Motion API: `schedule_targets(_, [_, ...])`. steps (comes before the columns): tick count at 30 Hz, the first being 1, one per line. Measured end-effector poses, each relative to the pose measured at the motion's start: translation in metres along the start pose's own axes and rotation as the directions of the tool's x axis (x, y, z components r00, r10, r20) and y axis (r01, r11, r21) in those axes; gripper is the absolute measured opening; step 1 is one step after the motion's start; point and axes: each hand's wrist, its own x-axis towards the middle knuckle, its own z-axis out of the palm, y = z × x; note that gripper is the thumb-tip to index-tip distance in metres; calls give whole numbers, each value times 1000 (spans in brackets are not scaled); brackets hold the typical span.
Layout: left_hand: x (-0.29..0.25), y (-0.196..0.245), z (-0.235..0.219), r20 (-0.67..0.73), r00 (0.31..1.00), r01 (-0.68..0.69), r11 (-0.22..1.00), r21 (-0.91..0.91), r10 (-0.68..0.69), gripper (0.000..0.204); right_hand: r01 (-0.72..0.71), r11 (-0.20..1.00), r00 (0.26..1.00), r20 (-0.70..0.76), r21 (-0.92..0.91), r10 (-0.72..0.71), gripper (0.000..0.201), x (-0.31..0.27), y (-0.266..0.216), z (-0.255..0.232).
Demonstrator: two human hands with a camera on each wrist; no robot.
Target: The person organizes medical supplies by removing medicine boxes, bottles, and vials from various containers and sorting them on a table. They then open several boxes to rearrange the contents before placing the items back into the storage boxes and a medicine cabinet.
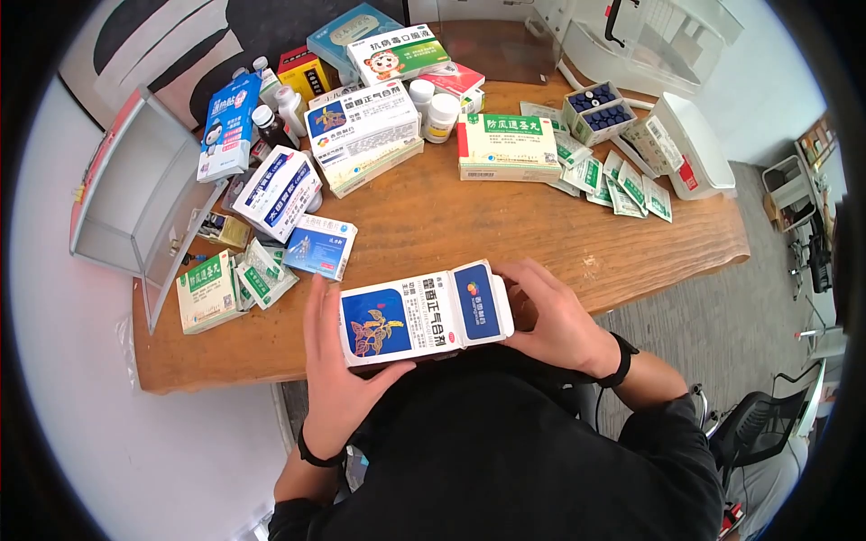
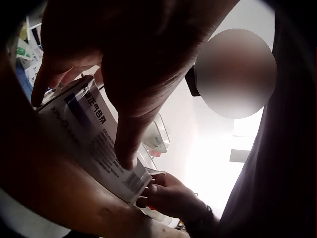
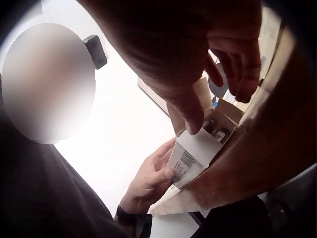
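Wood-grain desk [image 1: 631,252], grey floor [image 1: 649,334]; one black mesh office chair [image 1: 758,433] at 4 o'clock. One white plastic bin [image 1: 713,162], 2 o'clock. One white-and-blue cardboard medicine carton [image 1: 383,320] at desk's 6 o'clock edge, end open, at least two vials [image 3: 220,135] inside. Left hand [image 1: 341,383] grips its sides; right hand [image 1: 568,334] spread, thumb touching flap [image 1: 478,302].

blue-and-white carton [image 1: 388,317], brown wooden table [image 1: 631,248].
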Motion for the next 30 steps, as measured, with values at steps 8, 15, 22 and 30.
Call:
schedule_targets(8, [-24, -18, 16, 33, 960, 265, 866, -423, -278, 113, 38, 999, 999, -7, 27, -38, 69, 11, 11, 12])
schedule_targets(15, [-17, -19, 30, 37, 970, 231, 859, -457, -241, 105, -50, 976, 997, 67, 211, 37, 62, 10, 18, 12])
schedule_targets(22, [-14, -21, 26, 63, 975, 223, 912, -345, -215, 106, -173, 882, 962, -116, 439, 247, 34, -4, 28, 10])
schedule_targets(30, [-12, -23, 26, 33, 987, 161, 954, -251, -158, 110, 60, 975, 902, -429, 212, 38, 29, -12, 25, 9])
